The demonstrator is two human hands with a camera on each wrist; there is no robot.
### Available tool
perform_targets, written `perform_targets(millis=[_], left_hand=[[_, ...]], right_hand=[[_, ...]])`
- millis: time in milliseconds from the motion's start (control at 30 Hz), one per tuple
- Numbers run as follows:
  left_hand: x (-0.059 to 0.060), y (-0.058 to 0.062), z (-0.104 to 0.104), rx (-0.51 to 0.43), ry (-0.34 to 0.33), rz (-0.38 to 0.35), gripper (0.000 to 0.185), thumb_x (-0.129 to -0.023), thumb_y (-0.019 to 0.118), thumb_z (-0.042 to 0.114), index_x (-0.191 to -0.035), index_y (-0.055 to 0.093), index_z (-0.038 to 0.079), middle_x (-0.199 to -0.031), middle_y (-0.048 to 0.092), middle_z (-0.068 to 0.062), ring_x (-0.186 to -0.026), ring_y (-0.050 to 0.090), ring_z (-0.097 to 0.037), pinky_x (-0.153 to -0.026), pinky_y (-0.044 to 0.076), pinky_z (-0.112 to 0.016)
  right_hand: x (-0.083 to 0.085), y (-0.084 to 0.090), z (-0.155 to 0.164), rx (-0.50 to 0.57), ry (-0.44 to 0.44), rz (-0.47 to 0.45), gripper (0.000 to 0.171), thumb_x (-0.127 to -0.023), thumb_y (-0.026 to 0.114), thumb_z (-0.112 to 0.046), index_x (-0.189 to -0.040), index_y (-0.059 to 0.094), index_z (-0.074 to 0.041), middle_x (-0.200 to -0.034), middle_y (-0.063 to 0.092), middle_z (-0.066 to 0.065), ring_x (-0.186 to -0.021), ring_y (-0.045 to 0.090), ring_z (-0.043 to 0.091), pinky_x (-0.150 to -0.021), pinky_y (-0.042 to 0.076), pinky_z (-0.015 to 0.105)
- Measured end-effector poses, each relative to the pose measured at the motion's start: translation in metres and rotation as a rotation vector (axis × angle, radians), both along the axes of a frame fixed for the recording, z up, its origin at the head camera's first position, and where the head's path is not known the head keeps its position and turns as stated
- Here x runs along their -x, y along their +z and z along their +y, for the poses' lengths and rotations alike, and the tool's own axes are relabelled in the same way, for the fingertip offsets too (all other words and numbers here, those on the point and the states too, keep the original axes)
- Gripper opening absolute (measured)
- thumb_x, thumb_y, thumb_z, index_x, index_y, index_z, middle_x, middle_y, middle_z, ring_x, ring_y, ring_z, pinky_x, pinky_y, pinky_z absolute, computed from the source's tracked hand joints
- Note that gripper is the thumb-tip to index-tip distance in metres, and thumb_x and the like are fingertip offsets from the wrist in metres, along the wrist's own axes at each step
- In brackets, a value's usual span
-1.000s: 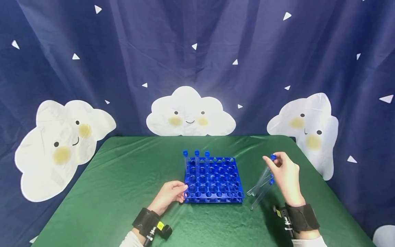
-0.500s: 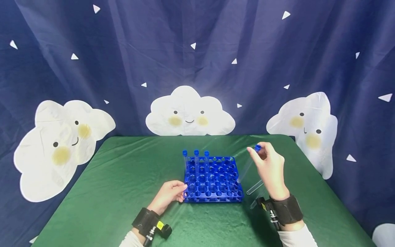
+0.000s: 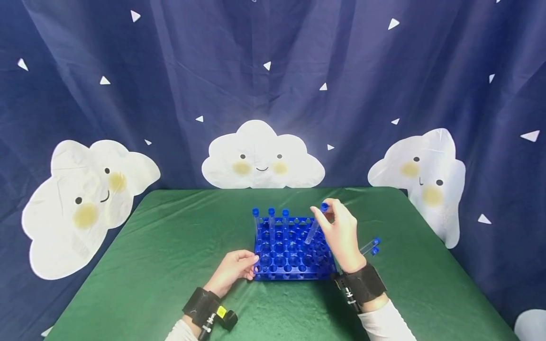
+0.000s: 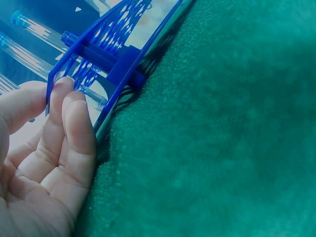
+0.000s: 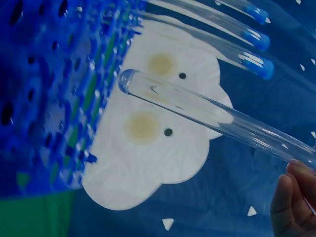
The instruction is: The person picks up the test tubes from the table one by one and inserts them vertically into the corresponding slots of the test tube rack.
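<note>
A blue test tube rack (image 3: 294, 260) stands on the table, with three blue-capped test tubes (image 3: 272, 227) upright in its back left part. My left hand (image 3: 234, 270) pinches the rack's near left edge; in the left wrist view its thumb and fingers (image 4: 64, 138) grip the upper plate. My right hand (image 3: 341, 232) pinches another clear test tube (image 3: 313, 231) near its blue cap, above the right half of the rack. That tube tilts, its lower end to the left. In the right wrist view its rounded end (image 5: 127, 81) is apart from the rack's holes.
Two more capped tubes (image 3: 374, 246) lie on the green tablecloth (image 3: 170, 246) to the right of the rack, partly hidden behind my right hand and wrist. A dark blue curtain (image 3: 273, 71) with white clouds hangs behind the table.
My right hand has lifted one tube from the pile at the right and carried it left, over the rack. My left hand has stayed on the rack's edge.
</note>
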State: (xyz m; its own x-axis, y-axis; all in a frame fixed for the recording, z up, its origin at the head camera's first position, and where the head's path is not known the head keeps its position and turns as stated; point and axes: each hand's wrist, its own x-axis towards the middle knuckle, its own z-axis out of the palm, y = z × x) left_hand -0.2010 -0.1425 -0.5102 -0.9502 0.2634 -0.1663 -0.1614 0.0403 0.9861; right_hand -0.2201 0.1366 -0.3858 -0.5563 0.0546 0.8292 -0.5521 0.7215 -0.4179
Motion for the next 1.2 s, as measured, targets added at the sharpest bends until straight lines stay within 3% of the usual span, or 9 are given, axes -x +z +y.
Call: perform_targets(millis=[567, 933, 1200], left_hand=[[0.0, 0.0, 0.0, -0.002, 0.001, 0.008, 0.036, -0.091, 0.067, 0.025, -0.106, 0.062, -0.007, -0.072, 0.063, 0.002, -0.06, 0.059, -0.01, -0.059, 0.056, -0.024], [0.0, 0.0, 0.001, -0.005, 0.005, 0.011, 0.027, -0.093, 0.065, 0.019, -0.103, 0.062, -0.006, -0.071, 0.063, 0.002, -0.058, 0.059, -0.009, -0.057, 0.056, -0.023], [-0.001, 0.0, -0.001, -0.008, -0.006, 0.021, 0.035, -0.092, 0.067, 0.024, -0.105, 0.061, -0.008, -0.071, 0.063, 0.003, -0.059, 0.06, -0.008, -0.057, 0.056, -0.022]], right_hand=[[0.007, -0.017, -0.019, -0.014, 0.044, -0.053, 0.026, -0.081, 0.079, -0.017, -0.095, 0.06, -0.005, -0.072, 0.061, 0.007, -0.066, 0.062, 0.019, -0.061, 0.054, 0.038], [0.012, -0.03, -0.023, -0.083, 0.056, -0.114, 0.024, -0.084, 0.077, -0.017, -0.098, 0.061, -0.006, -0.071, 0.06, 0.006, -0.065, 0.057, 0.018, -0.059, 0.051, 0.036], [0.015, -0.034, -0.024, -0.096, 0.06, -0.17, 0.021, -0.086, 0.074, -0.018, -0.1, 0.062, -0.008, -0.072, 0.059, 0.006, -0.067, 0.056, 0.019, -0.06, 0.05, 0.036]])
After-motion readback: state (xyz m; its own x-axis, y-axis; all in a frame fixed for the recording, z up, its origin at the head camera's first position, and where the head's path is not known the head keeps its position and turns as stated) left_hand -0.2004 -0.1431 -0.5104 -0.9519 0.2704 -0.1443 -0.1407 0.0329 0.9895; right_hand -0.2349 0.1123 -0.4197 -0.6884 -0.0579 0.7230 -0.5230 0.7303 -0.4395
